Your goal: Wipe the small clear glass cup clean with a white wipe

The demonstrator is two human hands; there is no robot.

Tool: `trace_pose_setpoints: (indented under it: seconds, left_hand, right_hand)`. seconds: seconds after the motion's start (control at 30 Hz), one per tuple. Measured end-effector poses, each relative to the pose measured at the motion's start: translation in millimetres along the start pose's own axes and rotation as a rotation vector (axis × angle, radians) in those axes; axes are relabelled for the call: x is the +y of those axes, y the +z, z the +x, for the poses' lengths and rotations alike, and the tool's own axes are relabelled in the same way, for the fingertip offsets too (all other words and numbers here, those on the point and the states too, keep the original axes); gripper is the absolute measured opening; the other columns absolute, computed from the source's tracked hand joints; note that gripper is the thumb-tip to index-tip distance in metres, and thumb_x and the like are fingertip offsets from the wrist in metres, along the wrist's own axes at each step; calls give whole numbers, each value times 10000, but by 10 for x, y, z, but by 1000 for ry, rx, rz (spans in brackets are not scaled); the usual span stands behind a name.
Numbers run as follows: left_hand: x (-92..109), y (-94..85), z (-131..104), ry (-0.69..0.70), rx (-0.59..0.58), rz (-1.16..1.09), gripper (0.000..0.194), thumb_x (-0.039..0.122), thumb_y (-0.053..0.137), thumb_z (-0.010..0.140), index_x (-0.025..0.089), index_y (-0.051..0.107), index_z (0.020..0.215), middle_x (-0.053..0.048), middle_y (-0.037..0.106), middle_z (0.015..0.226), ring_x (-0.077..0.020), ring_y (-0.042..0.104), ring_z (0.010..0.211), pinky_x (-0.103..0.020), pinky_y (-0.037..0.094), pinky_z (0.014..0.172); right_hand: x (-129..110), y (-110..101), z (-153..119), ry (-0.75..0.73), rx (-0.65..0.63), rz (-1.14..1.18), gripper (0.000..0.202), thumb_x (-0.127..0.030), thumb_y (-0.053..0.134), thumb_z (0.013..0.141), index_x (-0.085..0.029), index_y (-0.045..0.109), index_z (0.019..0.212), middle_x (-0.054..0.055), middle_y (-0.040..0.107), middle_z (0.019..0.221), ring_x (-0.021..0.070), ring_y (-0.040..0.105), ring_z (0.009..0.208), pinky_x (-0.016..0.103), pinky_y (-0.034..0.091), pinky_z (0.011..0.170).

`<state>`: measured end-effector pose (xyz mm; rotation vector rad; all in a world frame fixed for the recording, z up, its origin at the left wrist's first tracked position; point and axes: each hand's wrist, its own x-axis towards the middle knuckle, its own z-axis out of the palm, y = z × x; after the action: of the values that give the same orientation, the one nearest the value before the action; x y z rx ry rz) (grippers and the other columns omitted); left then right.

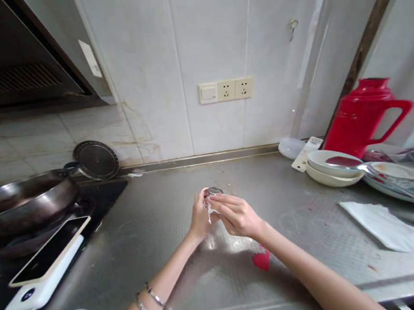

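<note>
Over the middle of the steel counter [182, 295], my left hand [200, 216] has its fingers wrapped round a small round object [213, 191] with a dark, shiny metallic top. Most of that object is hidden, so its kind is unclear. Pressed against it from the right is my right hand [238, 215], its fingers pinching a thin white scrap of tissue [211, 212] that dangles in a twisted end. On the counter, partly behind my right forearm, lies a small bright red piece [262, 260].
Left, a steel pan [22, 205] sits on the black stove, with a phone [55, 250] on a white power bank [44, 296] and its cable nearby. Right stand a red thermos [362, 120], stacked bowls [332, 177], plates [390, 173] and a folded paper towel [387, 226].
</note>
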<state>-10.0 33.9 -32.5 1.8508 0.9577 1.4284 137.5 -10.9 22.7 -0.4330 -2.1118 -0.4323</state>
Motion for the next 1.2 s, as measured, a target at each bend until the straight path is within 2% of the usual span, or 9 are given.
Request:
trace_pose_setpoints:
  seconds: [0.13, 0.23, 0.3, 0.43, 0.53, 0.67, 0.8, 1.07, 1.2]
  left_hand:
    - [53, -32, 2, -5, 27, 36, 586, 250, 676, 664, 194, 471, 1209, -85, 548, 1137, -228, 553, 1027, -368, 427, 912]
    - [188, -46, 30, -25, 39, 50, 623, 235, 724, 606, 188, 497, 1184, -84, 561, 1111, -231, 562, 1008, -371, 430, 913]
    - [266, -41, 55, -54, 43, 46, 656, 229, 772, 548, 180, 513, 1148, -83, 583, 1081, -234, 574, 988, -374, 438, 906]
    - [327, -13, 78, -155, 52, -50, 687, 273, 796, 553, 160, 493, 1160, -99, 606, 1079, -210, 610, 921, -335, 488, 817]
    - [353, 9, 61, -184, 35, -116, 715, 291, 812, 542, 146, 486, 1162, -106, 624, 1065, -207, 619, 923, -330, 491, 827]
    - [421, 23, 45, -218, 30, -268, 675, 292, 817, 532, 154, 511, 1117, -87, 651, 1016, -187, 635, 882, -305, 495, 809]
    - [454, -2, 59, -242, -3, -407, 579, 302, 810, 558, 158, 547, 1054, -67, 660, 965, -167, 636, 833, -262, 506, 732]
    - [412, -56, 102, -330, 35, -419, 577, 341, 825, 528, 144, 553, 997, -56, 653, 895, -147, 616, 761, -241, 494, 666]
    - [439, -65, 104, -306, -13, -409, 581, 353, 818, 540, 142, 574, 1023, -56, 659, 908, -155, 613, 782, -251, 488, 690]
  right_hand:
    - [-40, -8, 7, -12, -52, 57, 355, -20, 418, 824, -104, 572, 1132, 137, 706, 989, 228, 606, 1102, 375, 538, 925]
    - [-13, -33, -9, 2, -16, 91, 380, -29, 414, 847, -140, 567, 1177, 120, 696, 1050, 216, 602, 1109, 377, 541, 916]
    - [37, -54, -26, 88, 74, 108, 385, -45, 413, 870, -176, 572, 1195, 105, 685, 1094, 208, 604, 1108, 379, 538, 917]
    - [142, -74, -42, 398, 277, 150, 318, -121, 423, 913, -219, 629, 1135, 82, 684, 1105, 207, 616, 1093, 377, 527, 926]
    - [163, -51, -39, 523, 290, 195, 288, -163, 436, 921, -231, 645, 1106, 68, 685, 1106, 203, 618, 1089, 367, 519, 936]
    - [111, 2, -43, 521, 204, 274, 299, -170, 425, 923, -233, 644, 1115, 63, 677, 1127, 201, 594, 1126, 360, 507, 952]
    - [42, 20, -46, 518, 207, 319, 307, -154, 438, 913, -237, 641, 1128, 68, 670, 1141, 196, 600, 1118, 353, 498, 959]
    - [-12, -52, -24, 376, 186, 318, 281, -118, 475, 884, -220, 665, 1064, 85, 707, 1048, 191, 659, 1007, 306, 535, 860]
    - [41, -64, -19, 570, 297, 268, 243, -192, 469, 907, -215, 678, 1029, 74, 716, 1019, 196, 675, 952, 306, 528, 845]
